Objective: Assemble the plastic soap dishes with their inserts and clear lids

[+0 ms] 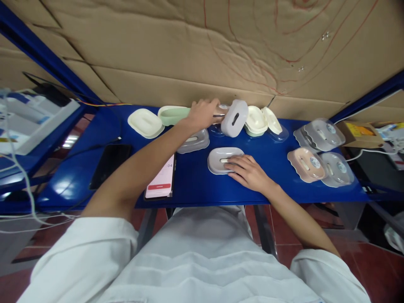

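Note:
My left hand (203, 113) reaches to the back of the blue table (189, 176) and grips a clear plastic piece next to a lilac soap-dish tray (234, 118) that stands tilted on its edge. My right hand (249, 170) lies on a grey oval soap dish (217, 159) near the front, fingers over its slotted middle. A clear lid (194, 142) sits under my left forearm.
A cream dish (145, 123), a green dish (172, 114) and stacked cream dishes (256, 121) line the back. Lidded dishes (322, 134) and a pink one (306, 164) sit right. A phone with a timer (160, 179) and a dark tablet (110, 165) lie left.

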Tool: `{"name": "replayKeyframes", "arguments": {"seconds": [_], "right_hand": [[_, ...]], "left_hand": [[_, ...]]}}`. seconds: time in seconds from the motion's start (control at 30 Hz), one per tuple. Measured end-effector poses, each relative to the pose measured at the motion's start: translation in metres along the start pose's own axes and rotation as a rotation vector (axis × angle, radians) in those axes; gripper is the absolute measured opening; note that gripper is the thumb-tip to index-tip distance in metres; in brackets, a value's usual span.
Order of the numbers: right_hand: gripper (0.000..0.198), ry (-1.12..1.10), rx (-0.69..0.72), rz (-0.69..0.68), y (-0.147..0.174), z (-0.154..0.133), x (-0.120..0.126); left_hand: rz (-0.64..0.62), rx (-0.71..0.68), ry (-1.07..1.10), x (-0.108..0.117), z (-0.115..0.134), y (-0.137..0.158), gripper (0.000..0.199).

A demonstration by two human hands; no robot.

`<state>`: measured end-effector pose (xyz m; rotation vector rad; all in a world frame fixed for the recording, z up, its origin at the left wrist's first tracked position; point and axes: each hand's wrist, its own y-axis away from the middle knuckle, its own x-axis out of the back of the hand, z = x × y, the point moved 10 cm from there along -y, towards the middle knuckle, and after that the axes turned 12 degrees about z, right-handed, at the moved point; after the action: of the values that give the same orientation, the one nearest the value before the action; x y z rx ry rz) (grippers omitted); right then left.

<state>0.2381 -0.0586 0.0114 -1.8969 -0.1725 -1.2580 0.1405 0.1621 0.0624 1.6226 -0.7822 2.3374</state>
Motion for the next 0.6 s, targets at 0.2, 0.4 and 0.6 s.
{"name": "replayKeyframes", "arguments": {"seconds": [0.2,0.4,0.6], "right_hand": [[0.048,-0.037,-0.211,0.02,0.004,0.032,0.005],[0.055,-0.145,-0.324,0.032,0.008,0.045,0.002],[0.055,-0.151,-0.291,0.032,0.015,0.023,0.013]], "left_hand": [[0.101,0.047,-0.028,0.046,-0.003,0.002,0.041],[0.354,-0.198,0.044,0.087,0.036,0.089,0.031],[0.471,-0.312,0.155,0.069,0.067,0.198,0.028]]}}
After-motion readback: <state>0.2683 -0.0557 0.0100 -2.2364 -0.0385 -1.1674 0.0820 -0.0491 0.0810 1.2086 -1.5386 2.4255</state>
